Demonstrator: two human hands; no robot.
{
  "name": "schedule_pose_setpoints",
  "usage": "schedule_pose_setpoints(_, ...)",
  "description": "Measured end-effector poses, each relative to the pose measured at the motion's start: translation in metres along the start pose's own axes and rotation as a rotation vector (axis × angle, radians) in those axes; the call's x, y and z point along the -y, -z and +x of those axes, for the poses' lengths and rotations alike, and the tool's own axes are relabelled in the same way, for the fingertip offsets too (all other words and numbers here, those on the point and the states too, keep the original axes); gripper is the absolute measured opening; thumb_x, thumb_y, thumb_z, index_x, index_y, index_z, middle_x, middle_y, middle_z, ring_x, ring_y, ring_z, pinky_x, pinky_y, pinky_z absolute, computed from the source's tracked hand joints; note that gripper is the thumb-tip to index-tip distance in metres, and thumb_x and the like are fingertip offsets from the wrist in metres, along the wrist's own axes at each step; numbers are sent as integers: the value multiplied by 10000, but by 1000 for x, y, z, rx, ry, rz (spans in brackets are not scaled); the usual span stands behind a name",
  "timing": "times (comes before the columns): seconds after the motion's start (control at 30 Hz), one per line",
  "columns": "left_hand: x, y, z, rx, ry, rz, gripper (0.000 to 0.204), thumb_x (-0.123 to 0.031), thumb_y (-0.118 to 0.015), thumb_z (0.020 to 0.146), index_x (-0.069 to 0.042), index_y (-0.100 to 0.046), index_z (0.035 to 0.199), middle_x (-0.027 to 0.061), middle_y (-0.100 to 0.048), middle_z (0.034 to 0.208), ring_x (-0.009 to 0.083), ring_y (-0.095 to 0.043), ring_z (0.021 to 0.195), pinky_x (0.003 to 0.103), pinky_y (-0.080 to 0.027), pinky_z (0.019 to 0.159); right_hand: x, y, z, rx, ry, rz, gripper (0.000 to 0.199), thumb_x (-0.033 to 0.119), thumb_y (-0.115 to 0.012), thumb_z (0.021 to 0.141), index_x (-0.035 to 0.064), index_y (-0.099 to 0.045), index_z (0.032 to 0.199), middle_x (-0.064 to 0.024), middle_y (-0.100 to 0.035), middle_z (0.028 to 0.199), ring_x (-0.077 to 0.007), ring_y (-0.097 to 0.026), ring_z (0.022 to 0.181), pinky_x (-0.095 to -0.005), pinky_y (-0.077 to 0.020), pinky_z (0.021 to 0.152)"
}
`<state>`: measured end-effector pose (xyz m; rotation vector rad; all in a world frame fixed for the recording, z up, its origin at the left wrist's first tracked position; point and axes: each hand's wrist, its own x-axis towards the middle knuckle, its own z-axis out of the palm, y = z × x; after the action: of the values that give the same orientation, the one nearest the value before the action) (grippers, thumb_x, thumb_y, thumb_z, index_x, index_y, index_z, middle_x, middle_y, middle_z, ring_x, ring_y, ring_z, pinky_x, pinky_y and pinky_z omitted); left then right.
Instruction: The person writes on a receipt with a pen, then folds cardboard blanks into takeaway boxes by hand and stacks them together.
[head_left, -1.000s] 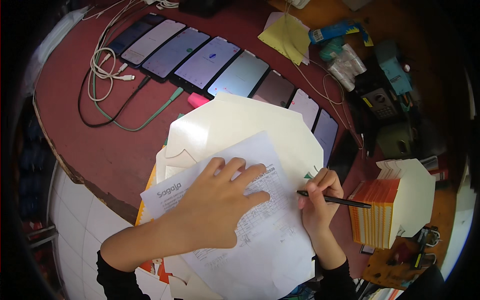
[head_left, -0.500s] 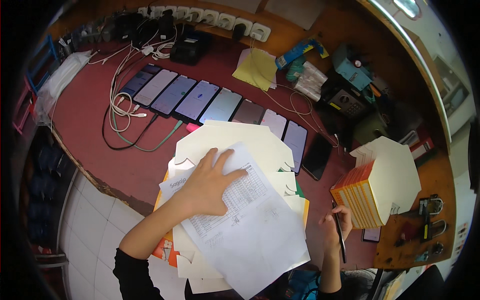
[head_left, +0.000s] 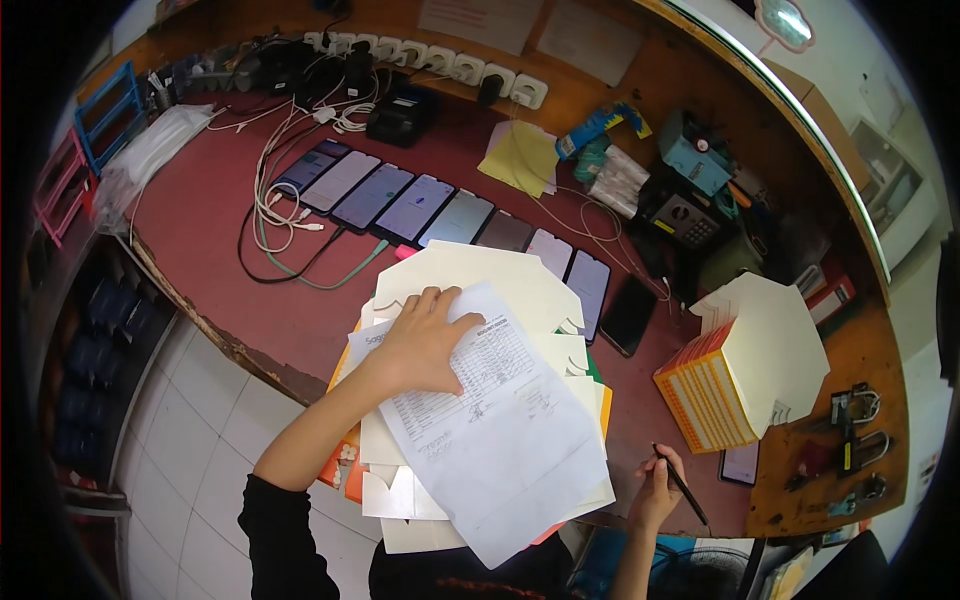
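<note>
My left hand lies palm down on a white printed form with a table of lines and some handwriting. Its fingers are close together and slightly bent, with the thumb apart. Under the form is an uneven pile of flat cream card boxes with slotted flaps and orange edges. To the right of the pile, my right hand holds a slim black pen slanting down to the right, clear of the paper. Beyond it stands a stack of orange-and-yellow patterned cartons with cream flaps.
A row of several phones lies across the red tabletop, and a dark phone is at its right end. White cables coil on the left. A small safe and padlocks are on the right.
My left hand's fingers have drawn closer together on the form. My right hand has moved lower and slightly left with the pen, which now slants more. The whole view has shifted a little.
</note>
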<state>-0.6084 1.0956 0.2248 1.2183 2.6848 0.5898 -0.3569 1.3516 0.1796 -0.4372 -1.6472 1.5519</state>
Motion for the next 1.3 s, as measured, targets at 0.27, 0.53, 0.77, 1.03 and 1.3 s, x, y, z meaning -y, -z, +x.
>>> schedule_pose_setpoints(0.27, 2, 1, 0, 35, 21, -2, 817, -273, -815, 466, -214, -476, 1207, 176, -284, 1337, 381, -231, 1238, 455, -232, 1019, 9, -7, 22, 42, 106, -362, 203, 69, -515, 850, -22, -549, 1029, -48, -512, 769, -114, -490, 681, -223, -405, 637)
schedule_pose_setpoints(0.53, 4, 3, 1, 53, -2, -24, 819, -284, -808, 480, -209, -468, 1221, 172, -278, 1340, 365, -235, 1241, 441, -234, 1023, -23, -3, 44, 311, 303, -909, 440, -105, -453, 705, 36, -506, 1118, -156, -558, 971, -301, -559, 891, -319, -431, 787)
schedule_pose_setpoints(0.77, 7, 3, -1, 51, -11, -23, 822, -291, -809, 480, -206, -467, 1223, 155, -273, 1343, 340, -226, 1247, 431, -238, 1021, -35, -8, 39, 254, 163, -729, 535, -132, -442, 666, 53, -474, 1167, -128, -575, 983, -248, -556, 905, -313, -425, 799)
schedule_pose_setpoints(1.03, 5, 8, 6, 114, -12, -1, 800, -292, -819, 467, -210, -493, 1194, 123, -278, 1351, 342, -287, 1192, 429, -300, 980, -32, -7, 42, 232, 124, -833, 498, -132, -457, 677, 47, -479, 1141, -72, -512, 801, -179, -489, 737, -258, -405, 720)
schedule_pose_setpoints(1.3, 0, 16, 1, -130, -42, -85, 659, -228, -794, 528, -179, -517, 1124, 89, -435, 1100, 276, -488, 916, 377, -418, 806, 9, -41, 60, 429, 50, -376, 359, 36, -518, 791, 23, -460, 1144, -55, -507, 958, -123, -491, 885, -246, -382, 817)
